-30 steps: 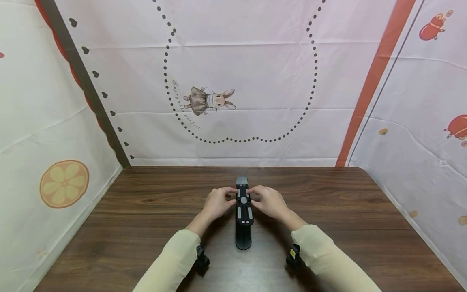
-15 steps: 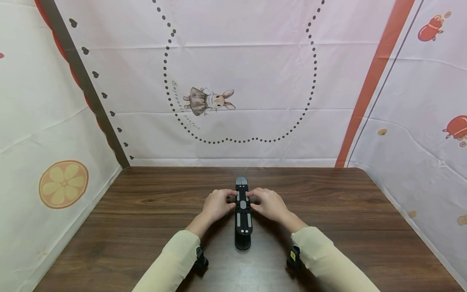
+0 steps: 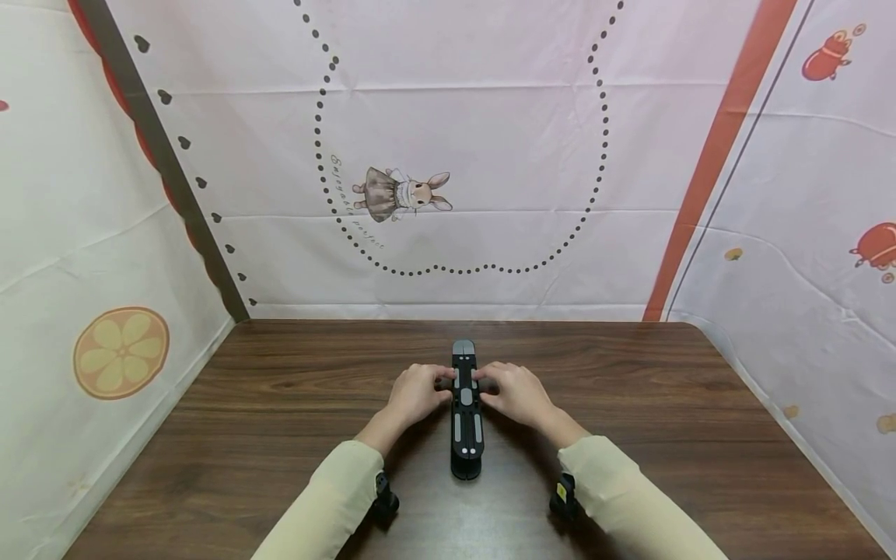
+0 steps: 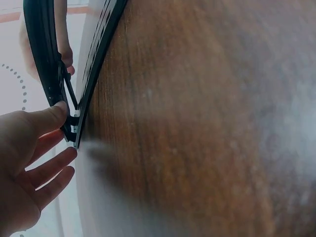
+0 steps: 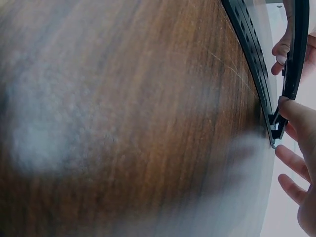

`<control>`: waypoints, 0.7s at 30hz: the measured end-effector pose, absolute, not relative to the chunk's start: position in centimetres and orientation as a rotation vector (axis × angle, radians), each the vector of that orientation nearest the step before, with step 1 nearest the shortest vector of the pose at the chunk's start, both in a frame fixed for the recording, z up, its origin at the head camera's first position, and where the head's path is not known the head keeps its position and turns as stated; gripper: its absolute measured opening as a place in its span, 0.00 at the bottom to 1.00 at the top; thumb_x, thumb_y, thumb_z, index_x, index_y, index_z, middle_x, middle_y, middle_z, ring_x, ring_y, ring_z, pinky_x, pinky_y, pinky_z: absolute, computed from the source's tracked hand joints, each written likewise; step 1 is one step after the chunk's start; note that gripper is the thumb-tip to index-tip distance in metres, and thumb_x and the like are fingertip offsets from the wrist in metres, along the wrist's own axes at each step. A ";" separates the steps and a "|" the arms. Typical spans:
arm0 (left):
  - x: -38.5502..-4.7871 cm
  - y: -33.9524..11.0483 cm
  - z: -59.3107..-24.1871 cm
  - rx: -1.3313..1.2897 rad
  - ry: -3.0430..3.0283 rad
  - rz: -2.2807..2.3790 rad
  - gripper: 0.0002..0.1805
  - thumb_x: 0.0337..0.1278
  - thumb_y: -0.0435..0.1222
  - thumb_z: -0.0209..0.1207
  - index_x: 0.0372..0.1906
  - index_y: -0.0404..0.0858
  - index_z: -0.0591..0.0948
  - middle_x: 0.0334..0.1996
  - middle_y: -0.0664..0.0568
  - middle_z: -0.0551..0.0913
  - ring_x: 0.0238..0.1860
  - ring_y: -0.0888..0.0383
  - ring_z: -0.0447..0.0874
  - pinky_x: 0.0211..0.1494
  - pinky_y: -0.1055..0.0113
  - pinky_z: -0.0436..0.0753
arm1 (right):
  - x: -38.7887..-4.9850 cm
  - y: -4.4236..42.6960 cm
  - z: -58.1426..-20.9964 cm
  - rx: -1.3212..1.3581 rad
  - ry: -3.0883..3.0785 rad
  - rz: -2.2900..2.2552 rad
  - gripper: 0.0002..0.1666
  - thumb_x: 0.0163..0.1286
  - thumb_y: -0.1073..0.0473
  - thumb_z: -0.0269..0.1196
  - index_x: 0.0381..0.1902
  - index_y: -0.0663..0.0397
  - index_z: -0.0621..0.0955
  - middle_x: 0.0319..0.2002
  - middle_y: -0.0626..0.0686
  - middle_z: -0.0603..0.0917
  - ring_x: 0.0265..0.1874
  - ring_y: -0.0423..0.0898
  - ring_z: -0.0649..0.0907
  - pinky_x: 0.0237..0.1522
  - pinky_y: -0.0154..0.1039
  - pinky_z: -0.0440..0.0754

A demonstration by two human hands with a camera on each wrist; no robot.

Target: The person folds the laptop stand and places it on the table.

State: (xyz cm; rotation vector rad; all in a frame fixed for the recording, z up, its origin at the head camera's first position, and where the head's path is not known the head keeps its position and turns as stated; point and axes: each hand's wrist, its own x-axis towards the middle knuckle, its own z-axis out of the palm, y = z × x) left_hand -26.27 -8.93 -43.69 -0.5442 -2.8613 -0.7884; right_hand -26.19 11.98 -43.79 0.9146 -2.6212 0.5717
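Note:
A black folding laptop stand [image 3: 467, 412] with grey pads stands lengthwise in the middle of the table. Its upper part is tilted up from the base [image 4: 101, 47], hinged at the far end, with a thin strut [image 5: 274, 118] between the two. My left hand [image 3: 418, 393] pinches the upper part's left side near the hinge, thumb and index finger on it, other fingers spread. On the opposite side my right hand [image 3: 514, 393] pinches it in the same way. Both wrist views show the gap between upper part and base.
The brown wooden table [image 3: 315, 365] extends around the stand. Behind it hangs a white printed cloth [image 3: 490, 155], with further cloth walls at the left [image 3: 42, 233] and right [image 3: 791, 311]. Each sleeve carries a small black wrist camera [image 3: 385, 498].
The raised near end of the stand's upper part has come down toward the base. Both hands keep their hold and have shifted very slightly toward me.

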 end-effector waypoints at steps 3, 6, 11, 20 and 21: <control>-26.3 -8.9 -43.7 -0.539 -2.869 -0.782 0.15 0.48 0.38 0.66 0.44 0.47 0.84 0.43 0.53 0.85 0.43 0.55 0.83 0.42 0.59 0.81 | -26.2 12.0 -43.8 0.918 -2.618 0.551 0.17 0.55 0.57 0.68 0.44 0.48 0.82 0.43 0.46 0.84 0.41 0.44 0.83 0.40 0.43 0.80; -26.3 -8.9 -43.7 -0.541 -2.874 -0.760 0.15 0.47 0.38 0.66 0.44 0.47 0.84 0.43 0.53 0.85 0.42 0.55 0.83 0.41 0.59 0.81 | -26.3 12.0 -43.9 0.917 -2.627 0.538 0.17 0.55 0.56 0.68 0.45 0.48 0.82 0.43 0.46 0.84 0.42 0.44 0.83 0.41 0.44 0.80; -26.3 -8.8 -43.8 -0.540 -2.888 -0.733 0.16 0.46 0.38 0.67 0.45 0.46 0.84 0.43 0.55 0.85 0.41 0.56 0.83 0.40 0.60 0.80 | -26.3 11.9 -44.0 0.913 -2.651 0.521 0.18 0.55 0.55 0.68 0.45 0.48 0.81 0.44 0.47 0.83 0.41 0.45 0.83 0.41 0.45 0.79; -26.1 -8.7 -43.9 -0.566 -2.875 -0.644 0.17 0.44 0.38 0.68 0.44 0.45 0.83 0.46 0.55 0.83 0.47 0.55 0.81 0.45 0.58 0.80 | -26.1 11.7 -43.9 0.930 -2.657 0.457 0.18 0.53 0.55 0.70 0.43 0.48 0.81 0.43 0.47 0.83 0.37 0.45 0.82 0.37 0.46 0.79; -26.1 -8.7 -44.0 -0.575 -2.868 -0.632 0.17 0.44 0.38 0.68 0.44 0.45 0.83 0.46 0.55 0.83 0.48 0.55 0.81 0.46 0.58 0.80 | -26.0 11.7 -43.8 0.932 -2.655 0.443 0.18 0.53 0.55 0.70 0.43 0.48 0.81 0.43 0.47 0.83 0.37 0.45 0.82 0.37 0.46 0.78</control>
